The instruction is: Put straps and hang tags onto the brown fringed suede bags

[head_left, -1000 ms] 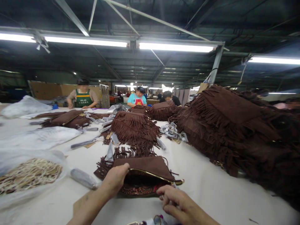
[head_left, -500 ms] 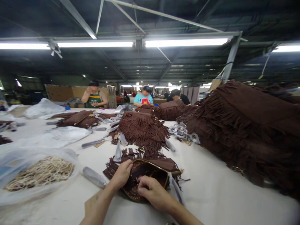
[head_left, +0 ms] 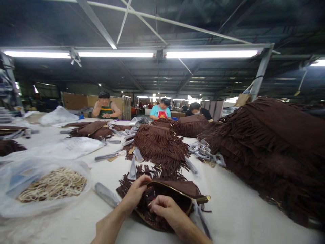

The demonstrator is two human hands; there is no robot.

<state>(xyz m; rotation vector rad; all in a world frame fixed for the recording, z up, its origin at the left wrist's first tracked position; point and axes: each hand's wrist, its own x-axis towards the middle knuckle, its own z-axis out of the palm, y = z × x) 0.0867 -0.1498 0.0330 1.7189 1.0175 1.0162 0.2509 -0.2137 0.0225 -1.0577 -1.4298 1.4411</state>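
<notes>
Item one, on the white-covered work table: a fringed brown suede bag, lying flat at the near edge of the table directly before the wearer, its brass-toned zipper parted and its dark, studded interior showing. The left hand is closed around the edge of the mouth, fingers curled over the zipper side. The right hand is bent at the mouth with its fingers pushed into the opening; whether it is pinching anything inside cannot be told. A clear plastic sleeve trails from the bag's right end. Handling estimate: light, limp and soft, with a slightly grippy nap; the zipper edge looks like the firmest place to hold, while the loose fringe offers no support and tangles easily. Nearby: a grey plastic-wrapped packet just left of the hands; a clear plastic bag of cream braided cord further left; a fringed suede bag standing just beyond; a cluster of wrapped silver chain to its right; and a large heap of fringed brown bags at right. Across the table, a co-worker in a green apron and another in a red apron sit well apart.
</notes>
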